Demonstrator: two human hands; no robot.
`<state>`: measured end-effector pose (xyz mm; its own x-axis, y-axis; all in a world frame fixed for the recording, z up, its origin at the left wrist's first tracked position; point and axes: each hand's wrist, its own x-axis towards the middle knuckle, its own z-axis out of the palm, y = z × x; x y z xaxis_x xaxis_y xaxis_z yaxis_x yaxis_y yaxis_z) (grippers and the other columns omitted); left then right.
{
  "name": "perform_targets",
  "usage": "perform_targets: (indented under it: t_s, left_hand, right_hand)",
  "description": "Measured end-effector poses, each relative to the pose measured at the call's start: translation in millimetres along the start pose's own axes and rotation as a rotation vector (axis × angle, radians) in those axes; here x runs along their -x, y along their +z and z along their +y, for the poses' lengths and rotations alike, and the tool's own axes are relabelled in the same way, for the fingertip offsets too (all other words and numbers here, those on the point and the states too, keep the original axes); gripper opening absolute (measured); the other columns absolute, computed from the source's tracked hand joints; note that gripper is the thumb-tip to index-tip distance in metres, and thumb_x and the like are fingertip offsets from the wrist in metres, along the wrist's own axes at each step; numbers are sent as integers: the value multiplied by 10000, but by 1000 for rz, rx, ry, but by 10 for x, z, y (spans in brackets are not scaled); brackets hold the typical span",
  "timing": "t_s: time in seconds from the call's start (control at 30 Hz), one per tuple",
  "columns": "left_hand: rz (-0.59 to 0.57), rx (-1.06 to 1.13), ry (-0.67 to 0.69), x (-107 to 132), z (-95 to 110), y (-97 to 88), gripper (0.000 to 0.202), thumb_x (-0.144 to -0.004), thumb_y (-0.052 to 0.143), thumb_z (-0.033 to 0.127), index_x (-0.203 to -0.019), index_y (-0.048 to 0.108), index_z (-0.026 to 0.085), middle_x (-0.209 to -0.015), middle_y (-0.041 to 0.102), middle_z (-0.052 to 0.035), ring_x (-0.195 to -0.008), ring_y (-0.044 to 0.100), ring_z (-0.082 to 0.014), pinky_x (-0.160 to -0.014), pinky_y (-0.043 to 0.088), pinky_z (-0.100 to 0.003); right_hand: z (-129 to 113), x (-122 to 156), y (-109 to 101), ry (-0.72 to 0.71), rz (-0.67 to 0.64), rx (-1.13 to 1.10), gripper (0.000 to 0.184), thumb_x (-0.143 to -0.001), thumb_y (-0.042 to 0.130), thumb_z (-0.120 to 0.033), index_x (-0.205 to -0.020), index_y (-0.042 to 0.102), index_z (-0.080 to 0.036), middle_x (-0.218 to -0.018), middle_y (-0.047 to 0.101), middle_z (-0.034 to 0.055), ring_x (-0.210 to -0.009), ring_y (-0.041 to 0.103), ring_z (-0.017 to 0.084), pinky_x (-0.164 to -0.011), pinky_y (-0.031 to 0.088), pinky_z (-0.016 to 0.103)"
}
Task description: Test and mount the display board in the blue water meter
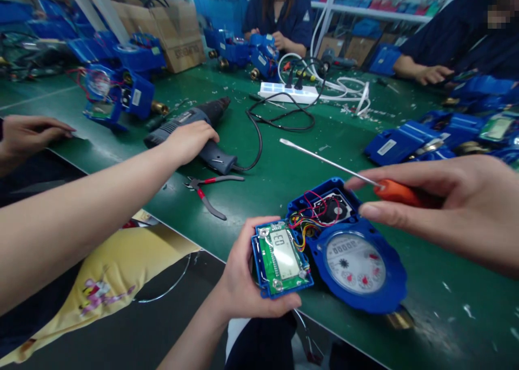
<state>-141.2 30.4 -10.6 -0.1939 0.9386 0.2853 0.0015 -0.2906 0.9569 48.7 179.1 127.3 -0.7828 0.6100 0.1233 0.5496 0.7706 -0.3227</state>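
In my left hand [240,281] is a blue-framed circuit board with an LCD display [286,256], gripped at its left and lower edges. Red, black and yellow wires [302,224] run from it into the opened blue housing of a water meter [357,264], which lies on the table with its round dial facing up. My right hand [466,207] holds a screwdriver [399,192] by its orange handle, above the meter's upper right side. Its long metal shaft points left, with the tip over the table and apart from the meter.
A co-worker's hand [192,141] rests on a grey heat gun [213,156] at left. Red-handled cutters [206,191] lie before it. Behind are a power strip [288,92] with cables, a cardboard box [174,34] and several blue meters [409,140]. Other people sit opposite.
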Motion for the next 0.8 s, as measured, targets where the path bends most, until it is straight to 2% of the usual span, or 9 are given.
perform_targets:
  t_s: [0.07, 0.1, 0.13, 0.2, 0.33, 0.47, 0.63, 0.8]
  left_hand:
    - [19, -78, 17, 13, -16, 19, 817, -591, 832, 485, -1259, 439, 225, -1072, 627, -77, -914, 672, -243, -795, 576, -379]
    - [34, -144, 31, 22, -20, 31, 830, -591, 830, 496, -1269, 431, 232, -1097, 608, -82, -938, 663, -252, -818, 566, -401]
    - [48, -225, 50, 32, -20, 44, 841, -593, 827, 506, -1280, 422, 239, -1117, 590, -86, -965, 651, -264, -843, 552, -426]
    - [81, -404, 99, 49, 0, 65, 855, -604, 821, 509, -1304, 405, 248, -1142, 565, -92, -1013, 623, -288, -876, 523, -469]
    - [132, -672, 206, 56, 89, 84, 838, -647, 805, 455, -1325, 377, 210, -1147, 563, -115, -1029, 597, -296, -871, 500, -477]
    - [150, -828, 315, 39, 164, 107, 789, -667, 777, 416, -1301, 385, 156, -1106, 579, -126, -988, 602, -289, -870, 487, -486]
    - [193, -967, 346, 31, 201, 178, 763, -652, 772, 384, -1272, 411, 124, -1071, 599, -136, -964, 582, -292, -836, 497, -477]
    - [239, -1046, 395, 33, 240, 241, 739, -621, 776, 359, -1230, 428, 125, -1034, 607, -129, -923, 580, -287, -793, 509, -463]
  right_hand:
    - [-166, -90, 97, 27, -59, -78, 346, -820, 624, -413, -561, 563, -191, -432, 456, -46, -379, 406, 93, -329, 303, 197]
    - [-251, -136, 160, 21, -64, -70, 334, -788, 655, -351, -526, 525, -189, -422, 436, -52, -377, 379, 87, -338, 261, 201]
    - [-331, -178, 225, 23, -53, -41, 285, -780, 659, -311, -551, 538, -193, -463, 473, -51, -406, 401, 93, -369, 259, 208]
    - [-466, -242, 345, 7, -80, 44, 241, -783, 672, -336, -614, 560, -206, -536, 524, -44, -466, 418, 114, -435, 243, 230]
    - [-604, -272, 460, 34, -101, 125, 236, -802, 687, -355, -680, 544, -212, -587, 543, -36, -536, 418, 139, -492, 188, 248]
    - [-612, -228, 457, 85, -116, 56, 206, -841, 644, -316, -714, 519, -213, -611, 539, -40, -562, 427, 140, -506, 185, 250]
    - [-592, -170, 471, 56, -91, 5, 76, -850, 605, -243, -845, 536, -212, -669, 541, -26, -583, 405, 135, -533, 185, 258]
    - [-599, -151, 495, 49, -106, -114, 116, -774, 561, -135, -711, 480, -189, -614, 489, -35, -553, 378, 112, -530, 192, 262]
